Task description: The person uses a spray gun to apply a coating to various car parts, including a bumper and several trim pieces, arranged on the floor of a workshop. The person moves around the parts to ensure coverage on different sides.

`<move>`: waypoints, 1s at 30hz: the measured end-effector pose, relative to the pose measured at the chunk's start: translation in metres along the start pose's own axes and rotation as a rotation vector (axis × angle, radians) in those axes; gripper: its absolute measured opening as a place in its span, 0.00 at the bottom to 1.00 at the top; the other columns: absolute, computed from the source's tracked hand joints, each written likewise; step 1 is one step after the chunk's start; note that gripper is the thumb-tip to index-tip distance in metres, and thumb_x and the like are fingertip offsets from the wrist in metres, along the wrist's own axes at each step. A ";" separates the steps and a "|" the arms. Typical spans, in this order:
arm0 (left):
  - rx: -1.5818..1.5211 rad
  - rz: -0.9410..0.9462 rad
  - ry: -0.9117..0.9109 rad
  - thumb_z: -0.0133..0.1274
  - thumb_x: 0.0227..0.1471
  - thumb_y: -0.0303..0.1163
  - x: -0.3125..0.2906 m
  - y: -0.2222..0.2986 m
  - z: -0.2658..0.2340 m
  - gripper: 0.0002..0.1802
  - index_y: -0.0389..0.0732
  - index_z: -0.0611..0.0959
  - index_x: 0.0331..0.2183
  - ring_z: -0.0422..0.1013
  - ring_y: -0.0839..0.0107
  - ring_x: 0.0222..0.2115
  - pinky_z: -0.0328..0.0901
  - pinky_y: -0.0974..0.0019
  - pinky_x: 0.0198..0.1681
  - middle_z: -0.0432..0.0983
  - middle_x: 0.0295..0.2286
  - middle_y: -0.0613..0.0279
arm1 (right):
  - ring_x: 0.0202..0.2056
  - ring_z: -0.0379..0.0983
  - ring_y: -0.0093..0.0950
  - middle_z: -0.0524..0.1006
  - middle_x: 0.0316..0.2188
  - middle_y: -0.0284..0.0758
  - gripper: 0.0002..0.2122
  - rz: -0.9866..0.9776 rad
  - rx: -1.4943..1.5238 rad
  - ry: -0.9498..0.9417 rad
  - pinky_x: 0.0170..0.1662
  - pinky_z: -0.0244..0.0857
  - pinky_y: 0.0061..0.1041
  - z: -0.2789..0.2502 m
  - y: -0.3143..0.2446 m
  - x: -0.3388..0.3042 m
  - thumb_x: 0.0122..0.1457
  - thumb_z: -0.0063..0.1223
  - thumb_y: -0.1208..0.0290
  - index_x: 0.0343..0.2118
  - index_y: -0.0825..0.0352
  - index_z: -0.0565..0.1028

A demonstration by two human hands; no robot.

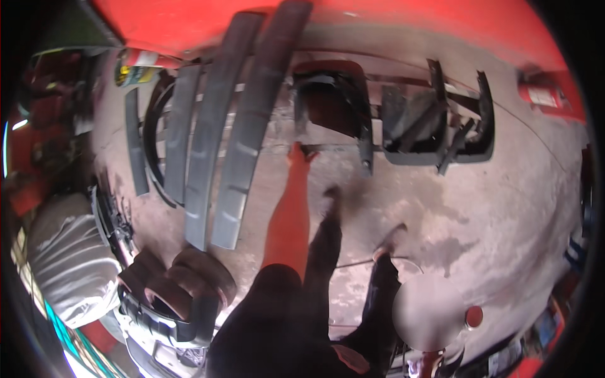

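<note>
My left arm stretches forward over the floor, and my left hand [301,153] is low beside the near end of a black arch-shaped car trim piece [364,107]. Its thumb looks spread from the fingers; blur hides whether they touch the trim. At the lower edge, a small patch of skin may be part of my right hand [351,359]; its fingers do not show. Left of my hand lie long dark grey trim strips [236,170], side by side and slanting away. To the right is a second black curved trim piece [469,154] with shorter black pieces across it.
Stained concrete floor [441,214] surrounds my feet. Red surfaces [403,25] border the far side. Brown curved parts [198,277] and a grey-white covered bundle [72,264] are at the lower left. A yellow-labelled can [132,74] stands far left, and a blurred grey disc covers something lower right.
</note>
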State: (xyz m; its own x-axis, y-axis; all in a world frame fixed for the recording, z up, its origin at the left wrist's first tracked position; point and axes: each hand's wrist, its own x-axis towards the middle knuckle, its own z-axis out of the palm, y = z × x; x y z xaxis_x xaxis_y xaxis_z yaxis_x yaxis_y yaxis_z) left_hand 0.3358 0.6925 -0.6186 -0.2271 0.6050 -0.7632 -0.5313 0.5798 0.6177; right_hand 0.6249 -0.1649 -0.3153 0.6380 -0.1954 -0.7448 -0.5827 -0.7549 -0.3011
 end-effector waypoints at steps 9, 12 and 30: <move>0.274 0.323 -0.202 0.56 0.52 0.34 -0.009 -0.030 -0.041 0.12 0.35 0.75 0.33 0.78 0.50 0.29 0.80 0.37 0.30 0.73 0.29 0.53 | 0.21 0.68 0.15 0.81 0.31 0.29 0.20 -0.077 -0.377 -0.007 0.23 0.58 0.19 0.006 -0.129 -0.012 0.66 0.54 0.54 0.54 0.61 0.78; 0.113 0.135 -0.087 0.57 0.51 0.34 -0.013 -0.031 -0.041 0.11 0.37 0.75 0.32 0.75 0.53 0.26 0.80 0.37 0.29 0.71 0.27 0.55 | 0.20 0.69 0.15 0.80 0.26 0.27 0.14 -0.307 -0.237 -0.075 0.20 0.56 0.17 0.011 -0.163 -0.018 0.65 0.60 0.58 0.46 0.62 0.82; 0.120 -0.113 0.055 0.59 0.58 0.41 0.004 -0.034 -0.053 0.30 0.41 0.70 0.57 0.69 0.43 0.47 0.78 0.30 0.39 0.62 0.53 0.47 | 0.19 0.68 0.15 0.80 0.26 0.27 0.12 -0.267 -0.056 -0.235 0.19 0.57 0.17 0.060 -0.205 -0.006 0.64 0.61 0.63 0.45 0.62 0.82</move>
State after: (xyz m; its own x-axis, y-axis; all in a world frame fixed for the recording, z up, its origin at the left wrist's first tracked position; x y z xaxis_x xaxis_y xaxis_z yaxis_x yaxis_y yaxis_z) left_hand 0.3097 0.6463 -0.6527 -0.2176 0.5034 -0.8362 -0.4552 0.7056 0.5431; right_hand 0.7099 0.0284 -0.2851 0.6268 0.1578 -0.7631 -0.3787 -0.7942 -0.4752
